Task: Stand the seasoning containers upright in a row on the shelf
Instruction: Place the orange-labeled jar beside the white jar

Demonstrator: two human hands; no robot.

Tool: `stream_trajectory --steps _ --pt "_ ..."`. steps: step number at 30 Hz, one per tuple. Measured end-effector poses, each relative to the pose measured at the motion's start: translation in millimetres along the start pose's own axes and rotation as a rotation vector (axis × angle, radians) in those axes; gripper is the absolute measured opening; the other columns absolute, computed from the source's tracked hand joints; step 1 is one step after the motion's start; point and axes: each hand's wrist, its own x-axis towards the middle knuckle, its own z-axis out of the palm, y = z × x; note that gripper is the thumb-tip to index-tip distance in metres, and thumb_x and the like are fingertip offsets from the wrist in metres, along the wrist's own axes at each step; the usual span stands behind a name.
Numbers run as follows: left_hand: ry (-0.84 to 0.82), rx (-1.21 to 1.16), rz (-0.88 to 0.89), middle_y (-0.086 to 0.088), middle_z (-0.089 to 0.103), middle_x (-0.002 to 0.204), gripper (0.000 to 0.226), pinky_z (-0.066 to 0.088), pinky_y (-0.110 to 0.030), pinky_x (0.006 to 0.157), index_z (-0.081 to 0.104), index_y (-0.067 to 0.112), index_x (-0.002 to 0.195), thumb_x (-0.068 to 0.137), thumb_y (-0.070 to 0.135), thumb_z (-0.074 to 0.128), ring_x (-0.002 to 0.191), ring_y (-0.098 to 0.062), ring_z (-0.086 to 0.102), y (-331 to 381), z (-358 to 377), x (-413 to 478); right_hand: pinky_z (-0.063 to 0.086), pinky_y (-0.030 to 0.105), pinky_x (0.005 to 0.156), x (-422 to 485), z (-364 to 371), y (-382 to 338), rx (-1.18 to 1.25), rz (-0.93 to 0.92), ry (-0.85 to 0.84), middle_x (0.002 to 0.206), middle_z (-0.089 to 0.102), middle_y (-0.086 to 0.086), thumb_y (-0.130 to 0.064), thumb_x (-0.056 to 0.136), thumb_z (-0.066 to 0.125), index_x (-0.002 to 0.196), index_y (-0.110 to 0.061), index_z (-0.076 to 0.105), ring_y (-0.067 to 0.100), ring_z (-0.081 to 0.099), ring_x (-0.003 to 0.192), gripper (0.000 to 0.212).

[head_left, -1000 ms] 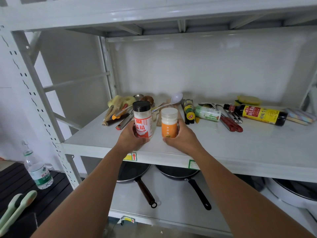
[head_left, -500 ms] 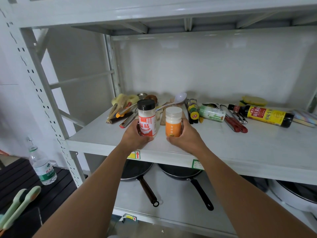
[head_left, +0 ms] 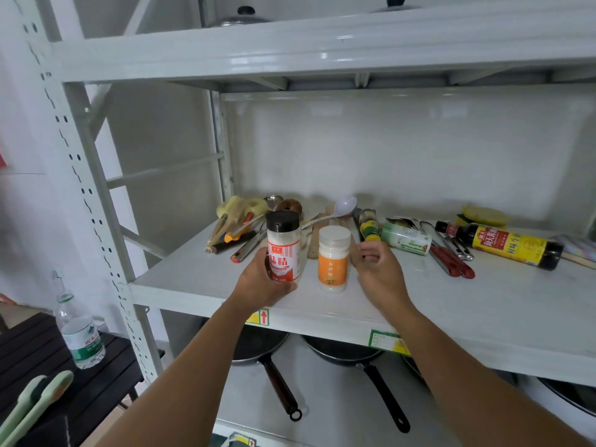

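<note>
A black-capped seasoning jar (head_left: 283, 246) with a red and white label stands upright near the front of the white shelf (head_left: 451, 304), and my left hand (head_left: 261, 282) grips its lower part. Right beside it stands an orange-labelled jar (head_left: 333, 258) with a white lid, upright and free. My right hand (head_left: 379, 269) hovers just right of that jar, fingers loosely curled, holding nothing. Further back lie a small dark bottle (head_left: 367, 224) with a yellow label, a white bottle (head_left: 406, 238) with green print, and a large soy sauce bottle (head_left: 503, 245), all on their sides.
Kitchen tools, a white ladle (head_left: 343, 204) and wooden utensils lie at the back left of the shelf. Red-handled tools (head_left: 451, 261) and a yellow sponge (head_left: 483, 216) lie at the right. Two frying pans (head_left: 354, 353) rest on the lower shelf. A water bottle (head_left: 80, 330) stands at the left.
My right hand has let go of the orange-labelled jar and drawn away to the right. Both jars now rest on the shelf. The left hand still holds the black-capped jar.
</note>
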Motion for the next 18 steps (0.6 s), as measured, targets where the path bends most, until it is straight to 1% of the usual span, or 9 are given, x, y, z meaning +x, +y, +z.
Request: stream_trajectory --steps 1,3,4,6,8,11,12,14,18 --pt "0.0 -0.003 0.001 0.005 0.056 0.145 0.089 0.046 -0.041 0.109 0.039 0.029 0.149 0.075 0.038 0.089 0.134 -0.023 0.055 -1.5 0.4 1.0 0.046 0.019 0.083 6.5 -5.0 2.2 -0.077 -0.041 0.046 0.108 0.064 -0.012 -0.021 0.094 0.071 0.112 -0.023 0.066 0.008 0.061 0.104 0.018" --pt "0.004 -0.006 0.011 0.006 0.055 0.145 0.09 0.046 -0.04 0.109 0.039 0.03 0.149 0.075 0.04 0.089 0.134 -0.022 0.055 -4.6 0.9 3.8 0.046 0.028 0.088 23.7 -15.1 9.6 -0.266 -0.085 0.112 0.113 0.057 -0.003 -0.013 0.087 0.071 0.111 -0.022 0.065 0.019 0.054 0.112 0.027" --pt "0.005 -0.003 0.022 0.006 0.055 0.145 0.091 0.046 -0.04 0.109 0.038 0.03 0.149 0.075 0.041 0.089 0.133 -0.022 0.055 -6.2 1.1 5.4 0.046 0.033 0.089 33.0 -19.3 13.7 -0.349 -0.07 0.125 0.116 0.054 0.0 -0.014 0.084 0.071 0.113 -0.023 0.063 0.023 0.051 0.115 0.031" --pt "0.005 -0.003 0.037 0.006 0.055 0.146 0.092 0.046 -0.041 0.109 0.038 0.031 0.15 0.074 0.041 0.09 0.133 -0.022 0.055 -9.2 2.2 8.5 0.049 0.037 0.086 49.7 -23.6 19.3 -0.45 -0.02 0.126 0.118 0.054 0.005 -0.024 0.081 0.072 0.115 -0.025 0.058 0.027 0.052 0.115 0.037" --pt "-0.002 -0.014 0.045 0.006 0.055 0.146 0.093 0.046 -0.042 0.109 0.038 0.031 0.15 0.074 0.04 0.09 0.133 -0.022 0.055 -11.4 2.9 11.2 0.052 0.04 0.082 63.1 -24.7 23.1 -0.494 -0.002 0.125 0.116 0.057 0.008 -0.036 0.081 0.073 0.117 -0.023 0.055 0.03 0.057 0.111 0.042" --pt "-0.012 -0.055 0.061 0.008 0.057 0.143 0.094 0.048 -0.042 0.108 0.04 0.033 0.148 0.071 0.041 0.092 0.131 -0.02 0.057 -15.3 2.0 13.5 0.047 0.038 0.072 76.6 -20.1 23.1 -0.496 0.057 0.071 0.106 0.062 0.008 -0.047 0.087 0.072 0.122 -0.008 0.051 0.03 0.062 0.098 0.056" --pt "-0.01 -0.071 0.064 0.009 0.057 0.142 0.094 0.049 -0.041 0.107 0.04 0.034 0.147 0.07 0.042 0.092 0.13 -0.019 0.058 -16.1 1.0 13.4 0.048 0.039 0.071 79.3 -17.3 23.6 -0.479 0.09 0.061 0.105 0.063 0.008 -0.05 0.088 0.072 0.124 -0.006 0.049 0.03 0.062 0.096 0.062" --pt "-0.006 -0.101 0.068 0.009 0.058 0.142 0.094 0.049 -0.04 0.106 0.041 0.034 0.147 0.069 0.041 0.093 0.128 -0.018 0.058 -17.8 -1.0 13.3 0.053 0.043 0.076 83.3 -11.3 25.6 -0.453 0.142 0.076 0.108 0.067 0.011 -0.057 0.087 0.071 0.125 -0.007 0.047 0.033 0.065 0.099 0.068" --pt "-0.003 -0.14 0.077 0.009 0.058 0.143 0.092 0.048 -0.038 0.106 0.041 0.033 0.147 0.071 0.038 0.093 0.129 -0.017 0.058 -19.4 -2.8 12.7 0.054 0.042 0.076 88.7 -4.4 25.4 -0.518 0.108 0.114 0.107 0.07 0.008 -0.054 0.084 0.071 0.123 -0.012 0.056 0.032 0.066 0.101 0.059"
